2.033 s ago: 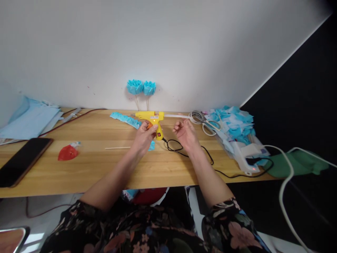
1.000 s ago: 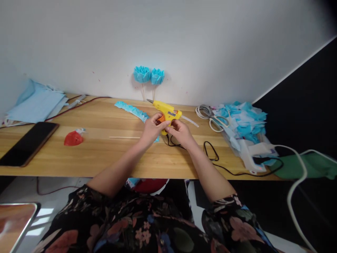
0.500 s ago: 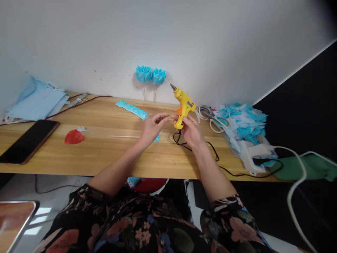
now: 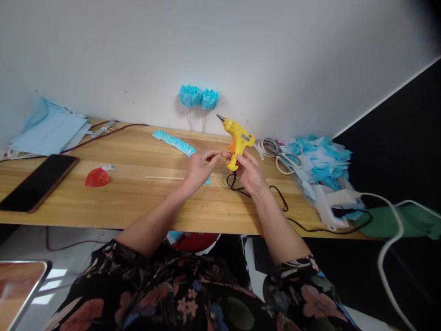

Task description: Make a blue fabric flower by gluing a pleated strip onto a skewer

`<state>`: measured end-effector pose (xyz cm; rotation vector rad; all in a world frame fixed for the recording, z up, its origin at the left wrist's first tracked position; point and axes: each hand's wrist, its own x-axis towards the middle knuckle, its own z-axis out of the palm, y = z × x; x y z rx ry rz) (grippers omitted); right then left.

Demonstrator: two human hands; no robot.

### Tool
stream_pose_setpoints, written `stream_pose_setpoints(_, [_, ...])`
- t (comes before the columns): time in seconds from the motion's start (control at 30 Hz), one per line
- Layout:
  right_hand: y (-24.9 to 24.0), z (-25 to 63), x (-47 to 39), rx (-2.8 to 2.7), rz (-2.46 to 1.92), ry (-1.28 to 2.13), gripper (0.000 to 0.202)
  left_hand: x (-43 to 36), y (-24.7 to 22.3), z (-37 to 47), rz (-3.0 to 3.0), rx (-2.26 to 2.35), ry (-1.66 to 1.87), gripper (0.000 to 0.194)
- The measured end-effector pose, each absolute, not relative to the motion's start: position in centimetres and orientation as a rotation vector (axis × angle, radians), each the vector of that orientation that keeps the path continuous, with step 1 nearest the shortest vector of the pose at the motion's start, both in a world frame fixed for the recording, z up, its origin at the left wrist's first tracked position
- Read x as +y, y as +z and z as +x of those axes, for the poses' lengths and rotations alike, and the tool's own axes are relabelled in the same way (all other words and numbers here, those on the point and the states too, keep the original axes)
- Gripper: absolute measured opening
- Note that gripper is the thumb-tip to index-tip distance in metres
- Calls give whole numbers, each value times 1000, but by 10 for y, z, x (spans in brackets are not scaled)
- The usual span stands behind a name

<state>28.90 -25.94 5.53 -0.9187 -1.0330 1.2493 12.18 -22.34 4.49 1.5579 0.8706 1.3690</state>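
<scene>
My right hand (image 4: 251, 172) is closed round the handle of a yellow glue gun (image 4: 237, 140), its metal nozzle pointing up and to the left. My left hand (image 4: 200, 171) meets the right fingers at the gun's left side, thumb and forefinger pinched together; whatever is between them is too small to make out. Beneath the left hand, a thin wooden stick (image 4: 163, 178) lies on the table. Behind it is a gathered blue strip (image 4: 174, 142), partly hidden by that hand. Two blue flowers (image 4: 199, 97) on sticks lean against the wall.
On the left are a phone (image 4: 38, 183), light-blue face masks (image 4: 51, 128) and a small red piece (image 4: 98, 177). To the right, scissors (image 4: 287, 162) lie beside a heap of blue and white scraps (image 4: 320, 158). A white power strip (image 4: 332, 209) and cords sit near the right edge.
The glue gun has tipped slightly further left, its nozzle shifting left and a little down. Both hands stay close together in nearly the same place.
</scene>
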Motion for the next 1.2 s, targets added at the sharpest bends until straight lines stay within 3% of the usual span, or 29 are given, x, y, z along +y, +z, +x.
stream_pose_setpoints(0.37, [46, 287, -259, -1215, -989, 1074, 41, -219, 40, 124, 1674, 1123, 1272, 16])
stream_pose_setpoints(0.63, [40, 281, -258, -1247, -951, 988, 33, -212, 45, 122, 1626, 1241, 1285, 20])
stream_pose_setpoints(0.87, [54, 301, -251, -987, -894, 971, 27, -204, 45, 117, 1393, 998, 1409, 16])
stream_pose_setpoints(1.2, [50, 312, -244, -747, -791, 1164, 25, -213, 53, 116, 1181, 731, 1271, 11])
